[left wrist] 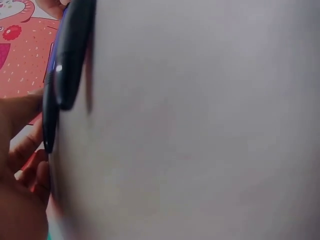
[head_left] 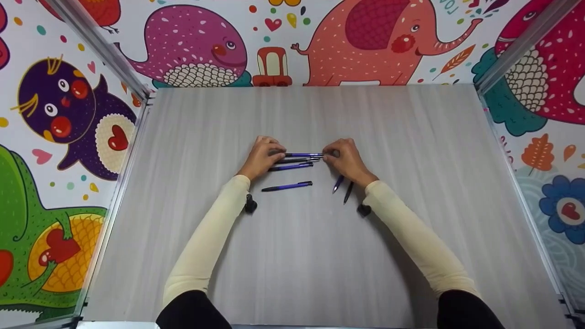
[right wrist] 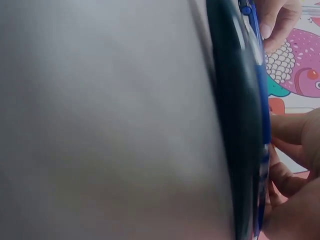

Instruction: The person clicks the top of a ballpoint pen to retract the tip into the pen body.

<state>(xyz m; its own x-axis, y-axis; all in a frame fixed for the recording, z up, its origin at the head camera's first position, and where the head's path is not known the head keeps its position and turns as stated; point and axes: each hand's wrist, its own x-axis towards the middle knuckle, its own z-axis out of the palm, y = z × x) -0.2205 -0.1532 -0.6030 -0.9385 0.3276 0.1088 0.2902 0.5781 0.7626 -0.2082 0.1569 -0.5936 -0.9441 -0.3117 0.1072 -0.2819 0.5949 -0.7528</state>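
Near the middle of the table, a blue pen (head_left: 303, 155) spans the space between my two hands. My left hand (head_left: 262, 157) pinches its left end between thumb and fingers, and my right hand (head_left: 346, 159) pinches its right end. Just below it a black pen (head_left: 292, 161) lies almost parallel, its tip close to the right fingertips. A second blue pen (head_left: 290, 167) lies under that one, near the left thumb. Large dark pen barrels fill the foreground of the left wrist view (left wrist: 72, 55) and the right wrist view (right wrist: 235, 100), partly hiding the fingers.
Another blue pen (head_left: 287, 186) lies nearer me on the grey wood-grain table (head_left: 292, 256). Below the right hand, a purple pen (head_left: 338, 184) and a dark pen (head_left: 348, 193) lie slanted, partly covered by it. Patterned panels with cartoon animals (head_left: 196, 45) border the table.
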